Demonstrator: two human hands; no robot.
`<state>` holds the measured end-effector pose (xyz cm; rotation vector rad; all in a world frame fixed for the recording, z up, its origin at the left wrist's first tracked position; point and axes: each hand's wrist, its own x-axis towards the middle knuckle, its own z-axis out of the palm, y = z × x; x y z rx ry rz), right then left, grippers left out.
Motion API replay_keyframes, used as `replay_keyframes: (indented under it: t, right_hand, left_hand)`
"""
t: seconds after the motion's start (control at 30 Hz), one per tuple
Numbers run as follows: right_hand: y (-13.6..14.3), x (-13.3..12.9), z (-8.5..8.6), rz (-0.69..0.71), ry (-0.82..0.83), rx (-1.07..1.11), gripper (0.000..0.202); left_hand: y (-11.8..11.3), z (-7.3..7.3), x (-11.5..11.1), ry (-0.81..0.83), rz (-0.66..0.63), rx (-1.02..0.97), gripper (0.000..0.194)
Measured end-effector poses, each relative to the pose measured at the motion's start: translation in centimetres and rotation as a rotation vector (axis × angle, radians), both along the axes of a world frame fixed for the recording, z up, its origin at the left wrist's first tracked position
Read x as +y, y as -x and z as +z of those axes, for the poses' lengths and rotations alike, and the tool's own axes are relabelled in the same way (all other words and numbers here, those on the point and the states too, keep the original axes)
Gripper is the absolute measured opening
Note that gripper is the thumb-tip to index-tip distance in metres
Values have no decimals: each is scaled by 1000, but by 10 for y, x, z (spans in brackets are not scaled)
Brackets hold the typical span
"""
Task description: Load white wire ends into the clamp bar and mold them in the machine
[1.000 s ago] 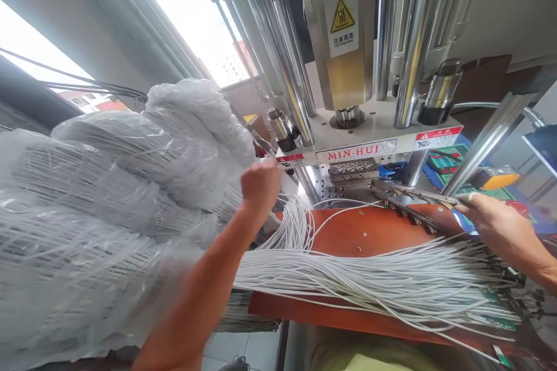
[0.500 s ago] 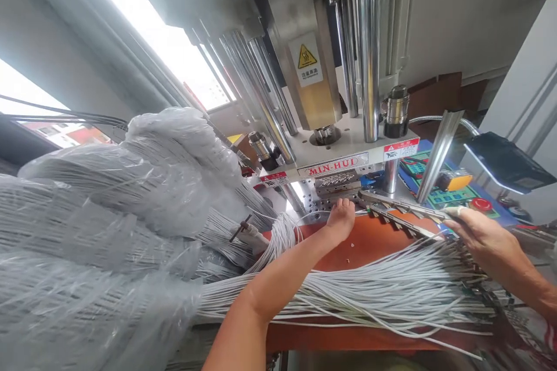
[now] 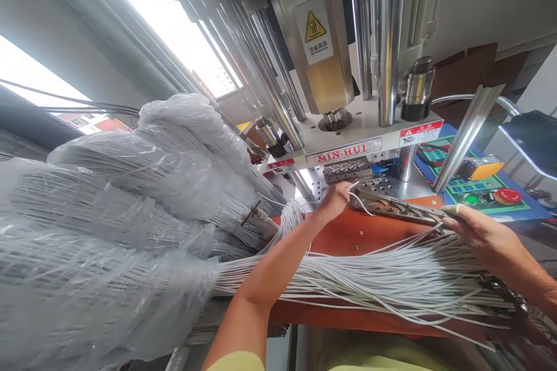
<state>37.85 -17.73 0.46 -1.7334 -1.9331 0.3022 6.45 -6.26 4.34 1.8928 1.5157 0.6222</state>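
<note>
Fixture bars (image 3: 398,206) closer together, lengthwise leftward

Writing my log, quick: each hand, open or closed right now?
Left hand: closed, apparently pinching a white cable.
Right hand: closed on the metal fixture's near end.

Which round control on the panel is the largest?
The red button, at the row's right end; the green one and black one are smaller.

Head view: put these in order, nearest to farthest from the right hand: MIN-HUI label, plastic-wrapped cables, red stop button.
1. Red stop button, just beyond the right hand.
2. MIN-HUI label, farther left, near the middle.
3. Plastic-wrapped cables, far left.
</note>
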Motion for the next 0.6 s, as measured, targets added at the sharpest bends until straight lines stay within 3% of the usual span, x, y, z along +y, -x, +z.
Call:
replay_keyframes:
  t: [0.1,0.23,0.27,0.37,0.47,0.6]
  right_hand:
    - [1,-3,-1,22,37,80,29]
    - [7,-5,-3,144,-19,-36,31]
    - [10,-4,-3,187,-42,-76,32]
    - [23,1,-1,246,-126,-214,30]
    - [37,10,1,248,-144,-372,24]
    - [53,23,-5,211,-89,-508,20]
  left_hand:
    - [15,11,-4,60,0,24,31]
    - [42,47,-27,247,-329,-74,35]
    - [49,57,-31,221,-336,-62,37]
    - [67,77,-37,24,-186,5,40]
    - [71,71,-40,-20,-107,12,38]
    - [51,32,-50,23,-38,30,35]
